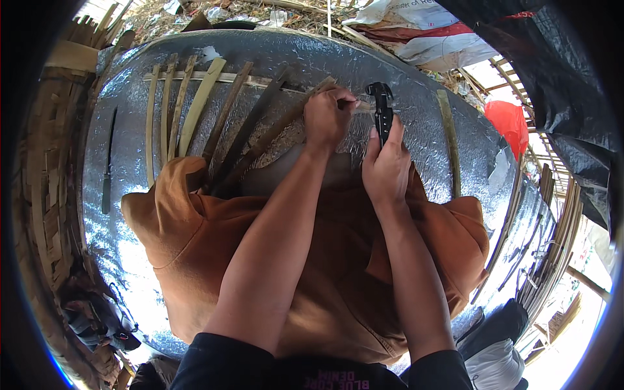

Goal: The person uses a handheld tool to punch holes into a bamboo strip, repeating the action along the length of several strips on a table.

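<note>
My right hand (388, 162) is closed round the handle of a black hammer (382, 107), its head pointing up and away from me. Beside it, my left hand (325, 123) is closed in a pinch at the far end of a brown bamboo slat (276, 133). Whatever its fingertips hold is too small to make out. Several more bamboo slats (203, 101) fan out to the left, their far ends lying over a thin crosswise strip (227, 77). That strip runs to the right toward the hammer, partly hidden by my left hand.
A silver foil sheet (422, 110) covers the ground. One separate slat (450, 143) lies at the right, and a dark knife (108, 166) at the left. Brown cloth (227, 240) covers my legs. A woven bamboo wall (55, 162) stands left; black plastic sheeting (552, 78) hangs right.
</note>
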`<action>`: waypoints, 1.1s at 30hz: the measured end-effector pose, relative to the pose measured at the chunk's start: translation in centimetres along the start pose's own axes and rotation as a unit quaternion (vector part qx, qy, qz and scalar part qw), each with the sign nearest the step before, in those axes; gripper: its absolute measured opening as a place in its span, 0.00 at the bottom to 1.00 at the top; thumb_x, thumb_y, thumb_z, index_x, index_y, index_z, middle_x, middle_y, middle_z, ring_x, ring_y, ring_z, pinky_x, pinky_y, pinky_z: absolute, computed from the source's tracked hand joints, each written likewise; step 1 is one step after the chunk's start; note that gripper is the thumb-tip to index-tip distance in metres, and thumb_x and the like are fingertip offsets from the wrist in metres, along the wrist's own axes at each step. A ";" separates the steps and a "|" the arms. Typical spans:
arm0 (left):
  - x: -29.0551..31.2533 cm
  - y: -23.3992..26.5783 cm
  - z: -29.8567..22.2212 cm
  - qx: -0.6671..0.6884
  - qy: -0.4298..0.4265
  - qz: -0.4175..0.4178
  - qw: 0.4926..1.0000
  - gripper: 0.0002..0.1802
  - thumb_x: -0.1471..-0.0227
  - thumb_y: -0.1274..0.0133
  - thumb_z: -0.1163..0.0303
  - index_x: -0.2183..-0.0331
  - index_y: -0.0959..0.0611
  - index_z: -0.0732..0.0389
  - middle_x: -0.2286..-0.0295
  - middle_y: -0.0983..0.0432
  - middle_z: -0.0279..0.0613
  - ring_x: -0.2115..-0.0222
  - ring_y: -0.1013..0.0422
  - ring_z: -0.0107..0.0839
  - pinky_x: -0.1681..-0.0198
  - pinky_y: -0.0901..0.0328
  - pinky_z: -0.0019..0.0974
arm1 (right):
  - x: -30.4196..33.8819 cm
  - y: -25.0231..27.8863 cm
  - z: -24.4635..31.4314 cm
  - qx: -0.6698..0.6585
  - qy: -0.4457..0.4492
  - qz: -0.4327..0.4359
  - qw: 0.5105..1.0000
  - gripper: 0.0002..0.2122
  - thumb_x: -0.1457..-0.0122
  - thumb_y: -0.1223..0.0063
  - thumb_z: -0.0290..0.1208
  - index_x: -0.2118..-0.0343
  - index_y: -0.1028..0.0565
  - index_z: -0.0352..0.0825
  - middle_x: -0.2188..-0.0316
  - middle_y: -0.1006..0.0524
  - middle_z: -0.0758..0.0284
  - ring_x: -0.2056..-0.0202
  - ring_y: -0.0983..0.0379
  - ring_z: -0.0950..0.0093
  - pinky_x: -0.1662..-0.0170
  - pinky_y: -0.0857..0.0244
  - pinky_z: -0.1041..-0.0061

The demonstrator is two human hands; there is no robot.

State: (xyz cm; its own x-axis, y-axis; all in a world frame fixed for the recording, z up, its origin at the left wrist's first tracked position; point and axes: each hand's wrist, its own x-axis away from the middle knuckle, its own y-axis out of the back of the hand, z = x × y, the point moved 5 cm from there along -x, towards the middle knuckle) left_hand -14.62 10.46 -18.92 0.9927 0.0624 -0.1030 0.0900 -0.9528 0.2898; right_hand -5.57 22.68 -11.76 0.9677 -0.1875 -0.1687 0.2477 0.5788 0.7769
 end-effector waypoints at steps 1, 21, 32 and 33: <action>0.0 -0.1 0.0 -0.007 -0.003 -0.003 1.000 0.05 0.56 0.33 0.74 0.72 0.11 0.63 0.69 0.16 0.45 0.69 0.20 0.45 0.62 0.28 0.42 | -0.1 0.0 -0.1 0.001 0.001 -0.002 1.000 0.21 0.36 0.50 0.24 0.42 0.39 0.25 0.65 0.22 0.39 0.66 0.23 0.41 0.66 0.29 0.47; -0.3 0.0 0.3 -0.017 -0.029 -0.012 0.999 0.06 0.57 0.33 0.75 0.72 0.12 0.64 0.69 0.16 0.46 0.68 0.20 0.44 0.62 0.27 0.41 | 0.3 -0.1 0.6 0.005 0.001 0.030 1.000 0.22 0.35 0.50 0.25 0.41 0.39 0.25 0.63 0.22 0.40 0.63 0.23 0.41 0.65 0.29 0.47; -0.1 -0.1 0.1 -0.026 -0.026 -0.014 0.999 0.06 0.57 0.32 0.75 0.72 0.11 0.63 0.69 0.17 0.43 0.69 0.20 0.42 0.62 0.27 0.41 | 0.1 0.0 0.5 0.038 -0.006 0.022 0.999 0.24 0.35 0.49 0.26 0.39 0.39 0.23 0.59 0.22 0.39 0.62 0.22 0.42 0.63 0.27 0.49; 0.0 0.0 0.1 -0.024 -0.027 -0.021 0.999 0.05 0.57 0.32 0.75 0.73 0.12 0.62 0.69 0.17 0.43 0.69 0.20 0.42 0.62 0.27 0.40 | 0.4 -0.6 0.2 0.060 -0.023 0.081 0.995 0.24 0.35 0.49 0.26 0.39 0.39 0.23 0.59 0.22 0.39 0.63 0.22 0.41 0.63 0.26 0.49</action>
State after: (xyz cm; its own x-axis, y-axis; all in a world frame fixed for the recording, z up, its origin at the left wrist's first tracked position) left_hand -14.60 10.45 -19.00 0.9824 0.0855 -0.1661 0.1370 -0.9343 0.3291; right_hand -5.38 22.11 -12.22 0.9906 -0.1367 -0.0098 0.0783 0.5058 0.8591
